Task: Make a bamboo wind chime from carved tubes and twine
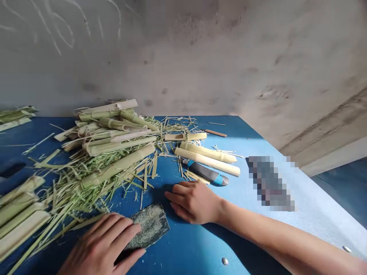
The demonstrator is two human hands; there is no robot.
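Observation:
My left hand (100,246) holds a dark piece of sandpaper (151,223) against the blue tabletop, fingers over its left end and thumb along the near edge. Pale dust coats the paper. Beside it to the right, my right hand (197,200) rests on the table, fingers loosely bent and slightly apart; its palm is hidden and I see nothing in it. Just beyond that hand lies a tool with a black and blue handle (210,173), its front end partly covered. Two pale peeled bamboo sticks (212,162) lie behind the handle.
Split bamboo pieces (114,131) are heaped at the back left among green shavings (100,175). More bamboo strips (21,217) lie at the left edge. A thin brown stick (215,133) lies farther back. A pixelated dark object (269,183) is at right. A wall (200,68) stands behind.

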